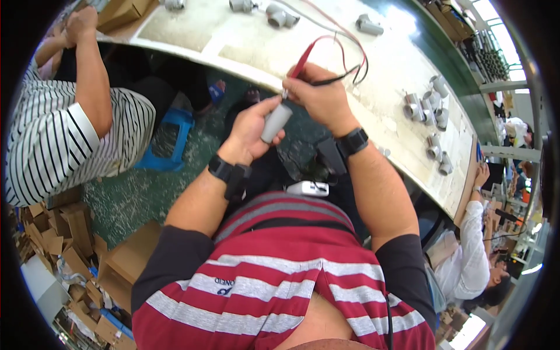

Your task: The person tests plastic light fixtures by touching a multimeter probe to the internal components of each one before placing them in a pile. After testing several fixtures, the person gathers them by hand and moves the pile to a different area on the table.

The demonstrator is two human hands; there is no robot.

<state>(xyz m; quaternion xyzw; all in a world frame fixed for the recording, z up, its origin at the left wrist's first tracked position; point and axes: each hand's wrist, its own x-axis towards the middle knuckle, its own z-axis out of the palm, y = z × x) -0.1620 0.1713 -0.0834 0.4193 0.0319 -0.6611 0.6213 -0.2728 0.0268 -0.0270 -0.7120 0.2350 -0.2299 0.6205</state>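
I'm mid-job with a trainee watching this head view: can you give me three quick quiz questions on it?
1. True or false: the left hand holds a grey cylindrical part.
2. What does the right hand hold? A) red test probe B) scissors C) tape roll
3. Where do the other grey parts lie?

Key: 1 true. 2 A. 3 On the pale worktable, to the person's right.
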